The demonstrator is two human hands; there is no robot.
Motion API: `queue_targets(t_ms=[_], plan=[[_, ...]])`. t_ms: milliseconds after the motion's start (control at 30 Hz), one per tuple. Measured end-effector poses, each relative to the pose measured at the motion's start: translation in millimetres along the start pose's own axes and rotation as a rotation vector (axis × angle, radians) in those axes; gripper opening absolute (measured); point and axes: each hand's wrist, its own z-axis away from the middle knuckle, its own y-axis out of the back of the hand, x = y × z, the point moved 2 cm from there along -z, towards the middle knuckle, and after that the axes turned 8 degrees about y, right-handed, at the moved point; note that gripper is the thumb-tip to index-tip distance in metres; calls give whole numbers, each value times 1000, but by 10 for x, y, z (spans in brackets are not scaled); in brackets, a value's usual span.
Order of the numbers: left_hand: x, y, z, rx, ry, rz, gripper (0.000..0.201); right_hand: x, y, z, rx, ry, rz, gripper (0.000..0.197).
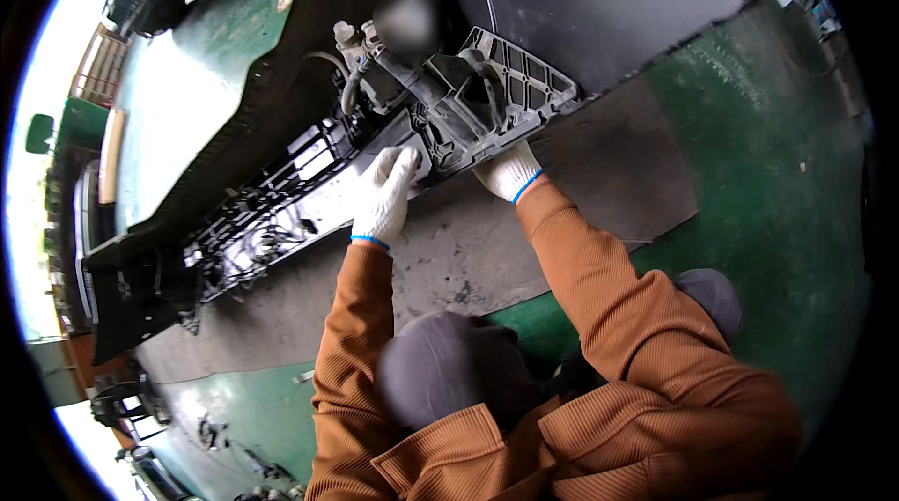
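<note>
1. The black ribbed plastic bracket [529, 87] is jutting over the white-gloved right hand [508, 170]; fingers hidden, hold unclear.
2. The white-gloved left hand [385, 190] is half-curling beside it, hold unclear.
3. I'm guessing: steadying now, gripping firmly next.

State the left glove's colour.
The glove is white with a blue cuff edge, clearest in the head view.

No text, label, number or sign is legible.
</note>
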Motion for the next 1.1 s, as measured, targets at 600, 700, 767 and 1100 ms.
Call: queue_targets(t_ms=[600, 700, 767, 1100], plan=[[-526, -289, 228, 339, -412, -252, 48, 271, 500, 166, -421, 259, 324, 48], [-503, -244, 245, 348, -423, -267, 47, 394, 513, 71, -796, 126, 170, 48], [-472, -247, 271, 383, -458, -303, 46, 517, 474, 154, -771, 158, 244, 46], [-500, -177, 298, 402, -468, -269, 42, 503, 166, 1305, -1693, -143, 2, 55]])
